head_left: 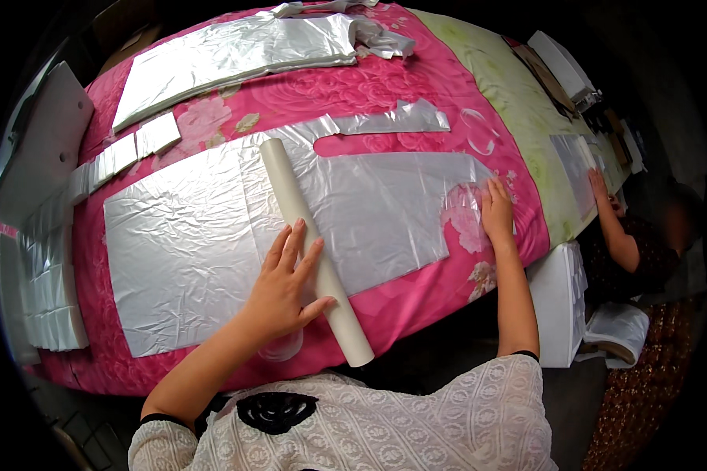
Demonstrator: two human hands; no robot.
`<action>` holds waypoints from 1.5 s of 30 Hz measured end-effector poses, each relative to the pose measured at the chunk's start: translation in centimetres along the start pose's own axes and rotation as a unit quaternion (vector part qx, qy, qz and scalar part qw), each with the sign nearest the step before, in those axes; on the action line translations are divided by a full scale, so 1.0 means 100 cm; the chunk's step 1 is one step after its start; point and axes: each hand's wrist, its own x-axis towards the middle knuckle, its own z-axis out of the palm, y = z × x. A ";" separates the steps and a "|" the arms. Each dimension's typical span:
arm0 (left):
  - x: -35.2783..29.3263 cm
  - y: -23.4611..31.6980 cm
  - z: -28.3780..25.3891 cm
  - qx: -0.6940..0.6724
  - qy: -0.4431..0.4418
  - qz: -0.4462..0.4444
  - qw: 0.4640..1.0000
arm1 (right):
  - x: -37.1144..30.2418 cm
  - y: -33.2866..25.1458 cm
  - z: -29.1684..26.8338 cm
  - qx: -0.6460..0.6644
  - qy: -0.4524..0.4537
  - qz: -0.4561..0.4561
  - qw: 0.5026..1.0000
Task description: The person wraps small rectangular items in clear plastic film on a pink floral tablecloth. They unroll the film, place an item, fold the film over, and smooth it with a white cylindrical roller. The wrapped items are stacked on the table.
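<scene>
A clear plastic bag with handle-like strips lies flat on a pink flowered cloth, its left part wrinkled and silvery. Across it, slanting toward me, rests an off-white tube whose near end reaches past the bag onto the cloth. My left hand lies over the middle of this tube, fingers spread and thumb out to the right. At the bag's right end, my right hand rests with its fingers stretched out, touching the film by its edge. What lies under the right palm is hidden.
A stack of folded silvery bags lies at the far side. Small white packets line the left, beside a white foam board. At right, another person's hand touches plastic film on a green cloth; a white box stands below.
</scene>
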 end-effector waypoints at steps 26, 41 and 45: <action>-0.001 -0.003 -0.026 -0.694 -0.012 -0.271 0.667 | -0.090 -0.308 -0.068 0.361 -0.211 -0.377 0.826; -0.130 -0.130 -0.125 -0.479 0.019 -0.511 0.714 | -0.146 -0.268 -0.079 0.121 -0.388 -0.043 0.913; -0.136 -0.135 -0.138 -0.432 0.018 -0.515 0.740 | -0.144 -0.263 -0.082 0.130 -0.396 -0.012 0.909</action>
